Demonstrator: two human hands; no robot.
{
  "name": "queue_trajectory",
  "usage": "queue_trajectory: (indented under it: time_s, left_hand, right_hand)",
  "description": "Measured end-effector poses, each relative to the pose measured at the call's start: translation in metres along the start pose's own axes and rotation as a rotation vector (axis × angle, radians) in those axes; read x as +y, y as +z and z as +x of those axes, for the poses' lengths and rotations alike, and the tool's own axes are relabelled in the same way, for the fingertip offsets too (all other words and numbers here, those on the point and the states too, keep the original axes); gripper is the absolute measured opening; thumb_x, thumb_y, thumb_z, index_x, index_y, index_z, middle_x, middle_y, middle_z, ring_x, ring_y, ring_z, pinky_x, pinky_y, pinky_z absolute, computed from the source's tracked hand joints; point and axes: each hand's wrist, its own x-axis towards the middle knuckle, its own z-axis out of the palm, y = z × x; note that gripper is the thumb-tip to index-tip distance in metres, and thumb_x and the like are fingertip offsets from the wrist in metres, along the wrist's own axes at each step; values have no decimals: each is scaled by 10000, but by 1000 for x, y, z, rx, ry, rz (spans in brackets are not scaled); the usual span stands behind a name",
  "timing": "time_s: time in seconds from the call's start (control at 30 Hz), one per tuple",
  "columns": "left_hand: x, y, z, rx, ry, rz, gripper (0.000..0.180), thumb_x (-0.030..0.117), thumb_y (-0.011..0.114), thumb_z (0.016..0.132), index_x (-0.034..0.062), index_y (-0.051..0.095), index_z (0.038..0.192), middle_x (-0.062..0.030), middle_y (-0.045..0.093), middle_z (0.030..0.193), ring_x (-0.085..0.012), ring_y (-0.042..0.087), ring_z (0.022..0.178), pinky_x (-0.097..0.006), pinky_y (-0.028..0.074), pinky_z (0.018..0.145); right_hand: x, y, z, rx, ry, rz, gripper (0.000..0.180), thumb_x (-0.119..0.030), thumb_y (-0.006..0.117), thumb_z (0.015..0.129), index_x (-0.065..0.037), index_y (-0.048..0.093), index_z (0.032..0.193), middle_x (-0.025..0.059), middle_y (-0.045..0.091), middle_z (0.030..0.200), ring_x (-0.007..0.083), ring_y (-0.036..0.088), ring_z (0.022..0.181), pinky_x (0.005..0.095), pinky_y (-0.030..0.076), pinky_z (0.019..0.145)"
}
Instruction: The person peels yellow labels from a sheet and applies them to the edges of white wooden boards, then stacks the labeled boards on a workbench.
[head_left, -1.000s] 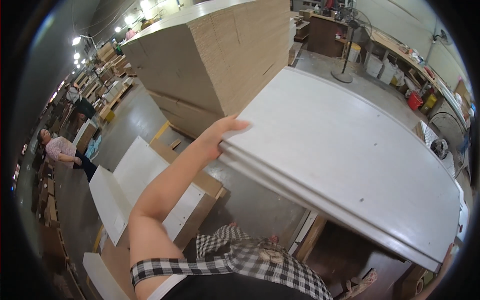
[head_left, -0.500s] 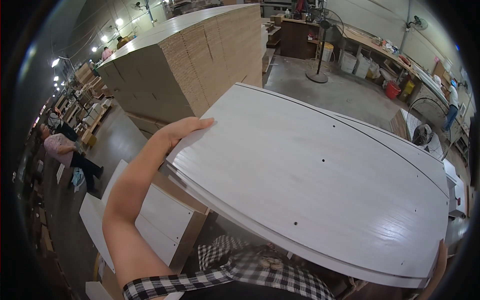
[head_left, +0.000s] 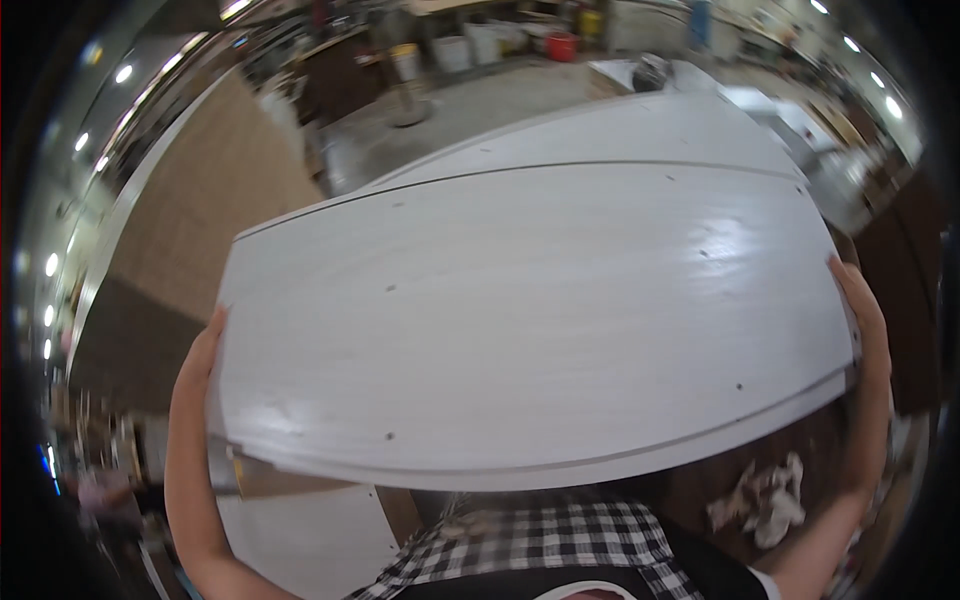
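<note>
A large white panel (head_left: 540, 320) with small drilled holes and a dark groove near its far edge spans the space in front of me. Beneath its near edge shows the rim of at least one more white board. My left hand (head_left: 203, 350) grips the panel's left end, thumb at the edge and the other fingers hidden behind or below. At the opposite end my right hand (head_left: 860, 300) holds the right edge the same way. Beyond the groove, another white panel (head_left: 620, 130) sticks out at an angle; whether it belongs to the held stack I cannot tell.
A tall stack of boards (head_left: 190, 190) stands at the left. More white panels (head_left: 310, 535) lie below on the left. A crumpled cloth (head_left: 765, 500) rests on a dark brown surface at lower right. Buckets, one of them red (head_left: 562, 46), line the far side.
My view has turned to the right, so the board stack sits further left. The held panel has swung from slanting to nearly level across me, and my right hand shows more fully.
</note>
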Motion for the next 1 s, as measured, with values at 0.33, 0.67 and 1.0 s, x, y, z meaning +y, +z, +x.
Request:
queue_trajectory:
  time_s: [0.33,0.67,1.0]
  left_hand:
    - [-12,-65,-45,-195,142,-74,595,488,430,939,-6,475,1269,-112,575,1157,-204,572,1016,-316,475,850]
    - [-82,-49,-148,-345,302,58,574,457,384,962,-42,486,1227,-115,577,1119,-192,579,974,-311,474,841]
    - [-96,130,-249,-281,66,150,551,464,396,954,-18,523,1191,-87,593,1112,-167,552,983,-306,428,881]
  right_hand:
    - [85,80,-252,219,332,394,551,-524,517,886,12,616,967,78,631,831,148,590,681,302,489,639]
    - [192,117,-434,356,573,765,702,-620,465,863,-63,476,1290,84,558,1202,201,537,1061,323,432,888]
    - [331,26,-570,464,461,1046,889,-727,346,834,-32,345,1389,113,396,1385,263,387,1236,360,306,1037]
